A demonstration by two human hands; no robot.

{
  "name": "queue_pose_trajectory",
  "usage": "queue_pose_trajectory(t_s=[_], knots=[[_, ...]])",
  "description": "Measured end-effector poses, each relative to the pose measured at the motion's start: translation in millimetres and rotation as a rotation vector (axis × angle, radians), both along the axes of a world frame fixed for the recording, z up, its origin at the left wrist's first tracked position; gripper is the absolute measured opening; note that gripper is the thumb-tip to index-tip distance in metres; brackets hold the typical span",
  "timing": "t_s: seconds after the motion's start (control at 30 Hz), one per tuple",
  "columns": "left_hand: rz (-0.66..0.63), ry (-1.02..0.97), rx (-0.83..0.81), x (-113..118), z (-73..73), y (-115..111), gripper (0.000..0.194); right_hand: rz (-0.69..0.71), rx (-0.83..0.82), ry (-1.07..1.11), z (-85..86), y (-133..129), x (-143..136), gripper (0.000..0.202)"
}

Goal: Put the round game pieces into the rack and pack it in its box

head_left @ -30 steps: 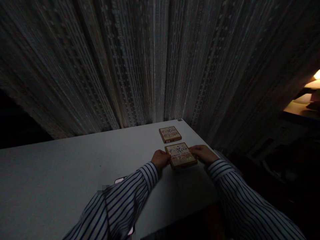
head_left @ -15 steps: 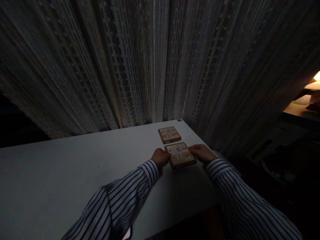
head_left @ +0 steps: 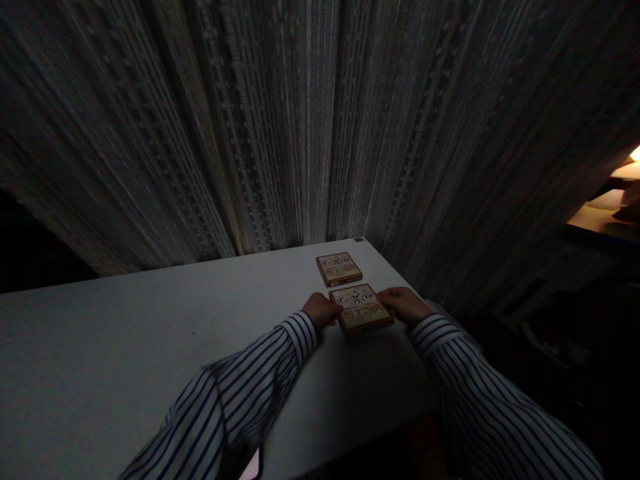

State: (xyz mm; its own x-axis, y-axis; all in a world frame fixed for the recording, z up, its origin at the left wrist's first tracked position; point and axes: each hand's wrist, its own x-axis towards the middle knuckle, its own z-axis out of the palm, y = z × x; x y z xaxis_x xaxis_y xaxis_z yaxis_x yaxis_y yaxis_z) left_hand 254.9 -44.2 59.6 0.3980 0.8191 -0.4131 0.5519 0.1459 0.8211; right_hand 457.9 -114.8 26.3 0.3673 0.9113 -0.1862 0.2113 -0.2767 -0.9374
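A flat square box with a printed picture lid and brown edges is held between my two hands, low over or on the white table; the dim light hides whether it touches. My left hand grips its left edge, thumb on top. On the opposite edge, my right hand is closed the same way. Just behind lies a second, matching box, flat on the table, with a narrow gap between the two. The undersides of both hands' fingers are hidden.
The white table stretches left, its right edge close to my right hand. Tall patterned curtains hang behind it. A phone-like object shows partly under my left sleeve. A glowing lamp stands far right.
Almost nothing differs. Both hands keep hold of the near box in the same place, and the view has shifted very slightly.
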Motion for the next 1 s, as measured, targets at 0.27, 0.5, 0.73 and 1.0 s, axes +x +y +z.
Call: queue_pose_trajectory(t_s=[0.27, 0.5, 0.73, 1.0], knots=[[-0.013, -0.02, -0.015, 1.9, -0.4, 6.2, 0.024, -0.037, -0.013, -0.008, 0.7, 1.4, -0.4, 0.016], [-0.019, -0.016, -0.034, 0.2, 2.6, 6.1, 0.024, -0.035, -0.027, -0.027, -2.6, 3.3, 2.7, 0.017], [-0.04, -0.037, -0.058, -1.2, 4.5, 7.7, 0.023, -0.032, -0.028, -0.036, -4.1, 4.3, 3.7, 0.017], [-0.086, -0.027, -0.052, -4.2, 5.8, 9.2, 0.021, -0.016, -0.002, -0.038, -8.0, 4.1, 5.9, 0.019]])
